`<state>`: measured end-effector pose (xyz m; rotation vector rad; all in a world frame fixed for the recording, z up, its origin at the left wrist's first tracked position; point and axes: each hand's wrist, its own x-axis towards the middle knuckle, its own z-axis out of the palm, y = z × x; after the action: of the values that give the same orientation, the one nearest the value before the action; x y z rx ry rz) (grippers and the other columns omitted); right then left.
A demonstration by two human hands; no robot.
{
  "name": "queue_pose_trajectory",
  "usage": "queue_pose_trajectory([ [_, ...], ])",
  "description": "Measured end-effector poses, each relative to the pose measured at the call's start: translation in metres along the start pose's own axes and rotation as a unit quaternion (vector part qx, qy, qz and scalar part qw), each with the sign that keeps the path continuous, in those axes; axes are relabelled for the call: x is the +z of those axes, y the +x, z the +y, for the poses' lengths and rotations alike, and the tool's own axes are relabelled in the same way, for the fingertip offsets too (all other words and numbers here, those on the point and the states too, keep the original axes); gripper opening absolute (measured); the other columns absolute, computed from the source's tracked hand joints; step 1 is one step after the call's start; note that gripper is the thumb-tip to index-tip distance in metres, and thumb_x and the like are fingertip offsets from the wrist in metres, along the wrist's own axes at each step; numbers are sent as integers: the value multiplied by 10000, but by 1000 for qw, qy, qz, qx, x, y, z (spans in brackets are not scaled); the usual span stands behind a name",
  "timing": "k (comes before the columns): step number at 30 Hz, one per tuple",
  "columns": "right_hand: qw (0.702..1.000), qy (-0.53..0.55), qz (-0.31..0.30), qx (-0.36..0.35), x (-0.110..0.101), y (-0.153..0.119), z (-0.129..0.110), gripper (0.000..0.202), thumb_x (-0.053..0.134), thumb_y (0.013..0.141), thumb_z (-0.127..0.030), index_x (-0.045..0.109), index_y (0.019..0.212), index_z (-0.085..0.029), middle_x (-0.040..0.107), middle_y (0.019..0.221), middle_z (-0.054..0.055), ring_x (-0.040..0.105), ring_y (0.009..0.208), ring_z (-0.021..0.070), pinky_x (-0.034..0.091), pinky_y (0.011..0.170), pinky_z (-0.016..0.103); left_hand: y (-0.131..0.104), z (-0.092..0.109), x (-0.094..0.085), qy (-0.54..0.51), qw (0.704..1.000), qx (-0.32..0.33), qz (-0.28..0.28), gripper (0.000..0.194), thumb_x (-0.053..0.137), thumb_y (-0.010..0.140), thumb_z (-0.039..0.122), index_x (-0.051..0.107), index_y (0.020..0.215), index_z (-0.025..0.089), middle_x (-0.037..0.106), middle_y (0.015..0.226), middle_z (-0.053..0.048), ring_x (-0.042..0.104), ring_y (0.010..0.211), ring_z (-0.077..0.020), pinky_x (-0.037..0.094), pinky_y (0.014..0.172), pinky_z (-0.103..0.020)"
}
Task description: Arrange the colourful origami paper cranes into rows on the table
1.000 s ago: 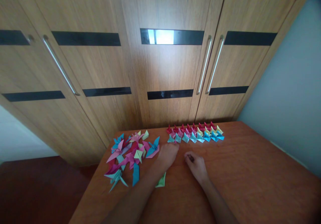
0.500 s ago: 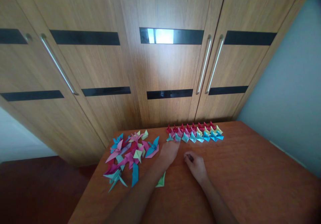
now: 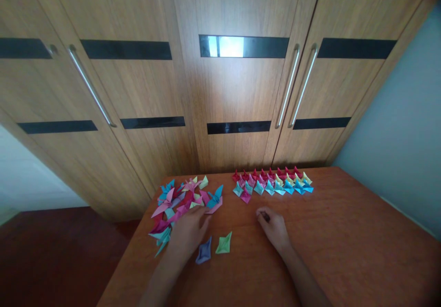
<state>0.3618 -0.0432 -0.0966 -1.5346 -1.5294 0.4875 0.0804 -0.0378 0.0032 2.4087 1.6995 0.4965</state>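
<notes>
My left hand [image 3: 190,230] reaches over the pile of loose folded-paper pieces. Its thumb stands apart from the fingers, and the fingertips touch or hover just above a pink piece [image 3: 215,206]. A blue origami crane [image 3: 216,198] lies just beyond. My right hand [image 3: 274,229] rests on the table with curled fingers and nothing visible in them. Between my hands lie a green folded piece [image 3: 224,243] and a purple one [image 3: 204,251]. Farther back, small folded pieces [image 3: 269,187] stand in neat rows, and a magenta one [image 3: 245,196] sits at their front left.
The brown wooden table [image 3: 330,238] backs onto a wooden wardrobe [image 3: 237,86] with long metal handles [image 3: 288,86]. A pale wall [image 3: 396,137] borders the right side. Left of the table, the dark red floor [image 3: 69,238] shows.
My left hand has moved left from the rows to the pile. A magenta piece now shows in front of the rows, and the purple piece is uncovered. My right hand stays curled.
</notes>
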Motion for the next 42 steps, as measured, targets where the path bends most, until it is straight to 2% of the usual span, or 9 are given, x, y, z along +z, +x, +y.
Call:
queue_pose_trajectory([
  [3, 1000, 0, -6, 3, 0, -1, 0, 226, 458, 811, -331, 641, 756, -211, 665, 684, 14, 616, 636, 168, 456, 601, 243, -30, -52, -22, 30, 994, -92, 47, 264, 441, 862, 340, 623, 1028, 246, 660, 1091, -43, 610, 986, -212, 451, 871, -294],
  [6, 1000, -9, -10, 6, 1, -1, 0, 238, 452, 818, -342, 643, 766, -209, 661, 680, 15, 608, 626, 167, 453, 599, 247, -51, -95, -33, 84, 986, -120, 84, 305, 399, 848, 280, 606, 1064, 220, 637, 1125, -69, 598, 1012, -231, 449, 888, -309],
  [8, 1000, -14, -7, 4, 1, -1, 2, 241, 455, 814, -344, 649, 778, -208, 664, 684, 18, 606, 625, 168, 453, 599, 250, -59, -114, -33, 97, 985, -122, 79, 320, 388, 840, 258, 603, 1072, 208, 629, 1140, -78, 604, 1007, -237, 458, 881, -326],
  [11, 1000, -13, 2, 2, 1, -1, 2, 235, 463, 804, -341, 655, 783, -207, 667, 687, 20, 604, 622, 168, 455, 594, 250, -64, -128, -26, 75, 985, -137, 70, 319, 384, 841, 251, 601, 1072, 214, 644, 1123, -71, 628, 982, -219, 474, 865, -310],
  [20, 1000, -22, 5, -2, -1, -2, -2, 224, 464, 807, -342, 639, 759, -211, 644, 659, 0, 590, 600, 157, 436, 583, 239, -61, -120, -7, 21, 982, -183, 43, 315, 445, 817, 275, 615, 1079, 231, 676, 1108, -35, 658, 932, -187, 495, 797, -246],
  [31, 1000, -27, -5, 6, 0, -1, -2, 277, 446, 819, -399, 640, 756, -212, 654, 658, 19, 597, 606, 175, 451, 585, 259, -59, -101, -15, -20, 980, -193, -43, 381, 428, 855, 469, 617, 1092, 237, 708, 1026, -48, 656, 934, -226, 475, 799, -282],
  [34, 1000, -23, -5, 7, -1, -1, -3, 267, 449, 818, -387, 642, 764, -211, 658, 666, 18, 600, 612, 173, 453, 593, 258, -56, -100, -19, -26, 980, -188, -64, 378, 425, 856, 472, 627, 1082, 246, 712, 1010, -40, 657, 934, -228, 472, 788, -275],
  [39, 1000, -16, -7, 5, 0, -2, -1, 244, 463, 815, -361, 649, 766, -210, 666, 685, 10, 613, 632, 168, 452, 597, 247, -48, -104, -25, -64, 985, -110, -113, 327, 437, 850, 430, 664, 1001, 250, 709, 995, -27, 649, 917, -218, 464, 770, -271],
  [42, 1000, -13, -5, 6, 1, -2, 0, 248, 465, 817, -369, 647, 763, -210, 662, 670, 6, 610, 616, 165, 450, 583, 243, -42, -107, -26, -46, 983, -121, -127, 313, 450, 832, 405, 679, 955, 229, 712, 910, -38, 651, 842, -217, 459, 729, -281],
])
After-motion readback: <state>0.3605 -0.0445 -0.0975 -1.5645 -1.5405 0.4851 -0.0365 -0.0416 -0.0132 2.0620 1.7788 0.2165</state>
